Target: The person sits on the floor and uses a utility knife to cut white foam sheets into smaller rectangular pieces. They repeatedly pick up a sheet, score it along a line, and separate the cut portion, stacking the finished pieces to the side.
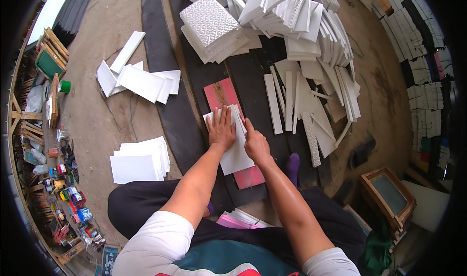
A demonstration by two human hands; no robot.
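A white rectangular panel (237, 152), seemingly with another sheet under it, lies on a pink board (250, 177) with a worn brown patch. My left hand (222, 131) presses flat on the panel, fingers stretched out. Along the panel's right edge, my right hand (256, 145) is closed with its index finger pointing forward. Whatever that hand grips is hidden by the fingers. Right of the hands lie narrow white strips (289, 101) and a textured strip (311, 140).
Embossed white tiles (209, 23) and a big heap of white panels (292, 13) stand at the far side of the dark planks (163, 67). Loose white pieces (143, 84) and a neat stack (136, 161) lie left. Paint cans (73, 198) line the left; a wooden-framed screen (389, 193) stands right.
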